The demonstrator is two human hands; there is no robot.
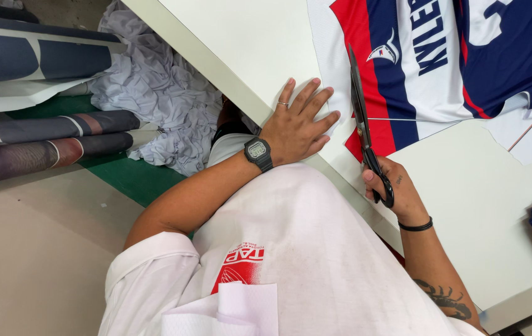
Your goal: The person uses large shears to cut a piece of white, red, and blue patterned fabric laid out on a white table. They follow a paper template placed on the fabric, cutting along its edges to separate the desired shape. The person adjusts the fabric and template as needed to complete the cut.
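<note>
Running from about six o'clock up toward twelve, the long black scissors [363, 127] lie with their blades along the white margin of a printed fabric panel [440, 62], handles low, tips high. The right hand [396, 190] sits at the handle end, its fingers [370, 180] curled through the loops and clamped on them; the blades look nearly together. The left hand [297, 127] lies at about nine o'clock from the blades, just beside them, its fingers spread apart and pressed flat on the white cloth edge, holding nothing. It is the right hand that has the tool.

Red, navy and white stripes cover the thin, smooth panel, which rests on a pale, matte worktop [477, 205]. Crumpled grey cloth [154, 93] is heaped on the floor at ten o'clock, beside dark rolled material [36, 143].
</note>
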